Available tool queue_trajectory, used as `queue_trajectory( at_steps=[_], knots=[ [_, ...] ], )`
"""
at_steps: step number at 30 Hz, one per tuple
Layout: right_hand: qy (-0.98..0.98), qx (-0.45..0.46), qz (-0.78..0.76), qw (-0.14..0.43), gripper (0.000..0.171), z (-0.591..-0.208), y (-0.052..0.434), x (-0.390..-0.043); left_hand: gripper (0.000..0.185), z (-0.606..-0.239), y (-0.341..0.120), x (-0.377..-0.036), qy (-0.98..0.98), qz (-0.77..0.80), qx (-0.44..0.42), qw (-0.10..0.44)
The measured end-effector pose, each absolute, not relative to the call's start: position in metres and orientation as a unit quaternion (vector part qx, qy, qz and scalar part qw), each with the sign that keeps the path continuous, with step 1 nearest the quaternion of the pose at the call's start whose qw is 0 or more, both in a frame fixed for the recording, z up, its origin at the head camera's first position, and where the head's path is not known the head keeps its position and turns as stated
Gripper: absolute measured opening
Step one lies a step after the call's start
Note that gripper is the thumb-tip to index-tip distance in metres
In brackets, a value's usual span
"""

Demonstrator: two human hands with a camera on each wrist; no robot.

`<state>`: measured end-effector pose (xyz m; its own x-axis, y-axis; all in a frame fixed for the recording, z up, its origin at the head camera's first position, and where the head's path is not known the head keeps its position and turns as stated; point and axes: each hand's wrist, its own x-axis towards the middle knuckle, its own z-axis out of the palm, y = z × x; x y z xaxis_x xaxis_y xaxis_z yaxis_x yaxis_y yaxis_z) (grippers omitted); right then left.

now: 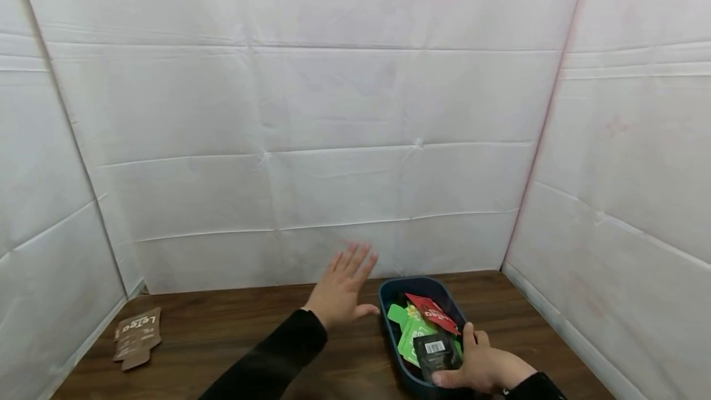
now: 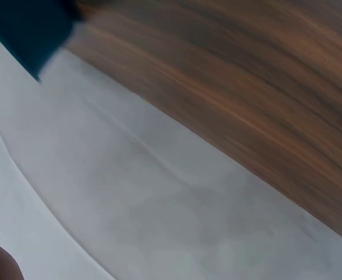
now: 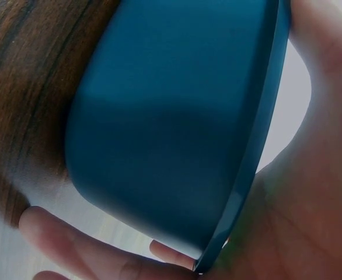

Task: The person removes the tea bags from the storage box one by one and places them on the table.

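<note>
A dark blue plastic bin [image 1: 413,279] stands on the wooden table, right of centre. My right hand [image 1: 480,363] grips its near right rim, thumb toward the inside. In the right wrist view, fingers and palm lie around the bin's wall [image 3: 171,116]. Inside the bin are a red packet [image 1: 433,312], bright green packaging [image 1: 412,335] and a black packet [image 1: 439,360] with a white barcode label. My left hand [image 1: 340,295] is just left of the bin, fingers spread, holding nothing. A corner of the bin [image 2: 31,35] shows in the left wrist view.
A flattened brown package [image 1: 137,335] with white lettering lies at the table's left end. White creased sheets [image 1: 333,97] wall in the back and both sides. Wooden tabletop [image 1: 222,326] lies between the brown package and the bin.
</note>
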<state>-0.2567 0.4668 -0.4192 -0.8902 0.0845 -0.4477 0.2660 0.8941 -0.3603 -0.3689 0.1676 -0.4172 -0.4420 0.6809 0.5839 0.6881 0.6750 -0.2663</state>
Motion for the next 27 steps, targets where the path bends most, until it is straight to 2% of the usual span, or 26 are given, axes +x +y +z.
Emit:
queue_trajectory(
  at_steps=[12,17,27],
  knots=[
    [0.955,0.071,-0.197,0.208,0.143,-0.429,0.464,-0.257,0.102,-0.419,0.237,-0.342,-0.881,-0.031,-0.445,0.159],
    [0.957,0.07,-0.197,0.202,0.14,-0.421,0.457,-0.246,0.099,-0.42,0.255,-0.333,-0.893,-0.016,-0.433,0.123],
    [0.953,0.085,-0.21,0.2,0.146,-0.428,0.461,-0.249,0.08,-0.424,0.279,-0.327,-0.9,0.023,-0.423,0.107]
  ],
)
